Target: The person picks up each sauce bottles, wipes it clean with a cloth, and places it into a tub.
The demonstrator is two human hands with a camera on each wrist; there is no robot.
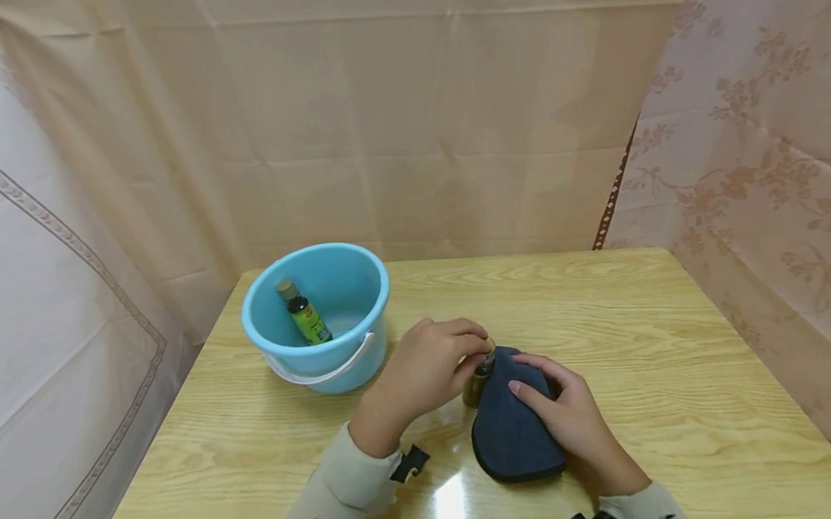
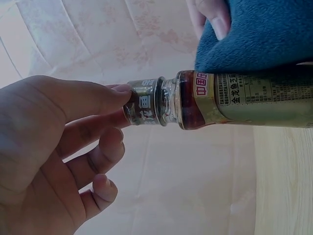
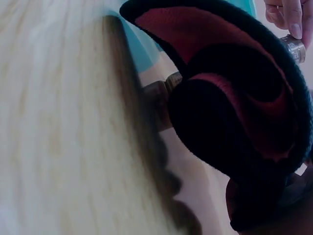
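Note:
My left hand (image 1: 430, 367) pinches the cap (image 2: 142, 103) of a small glass bottle (image 1: 473, 390) between thumb and fingers. The bottle has a greenish-gold printed label and stands upright on the table. My right hand (image 1: 568, 415) grips a folded dark blue plush cloth (image 1: 513, 429) with black edging, pressed against the bottle's right side. In the right wrist view the red inner face of the cloth (image 3: 186, 29) shows along its folds. Part of the bottle's body is hidden behind the cloth and my left hand.
A light blue bucket (image 1: 251, 328) with a white handle stands left of my hands. Inside it leans a dark bottle (image 1: 308, 320) with a green label and tan cap. The wooden table (image 1: 642, 342) meets a beige curtain (image 1: 409, 120) at the back.

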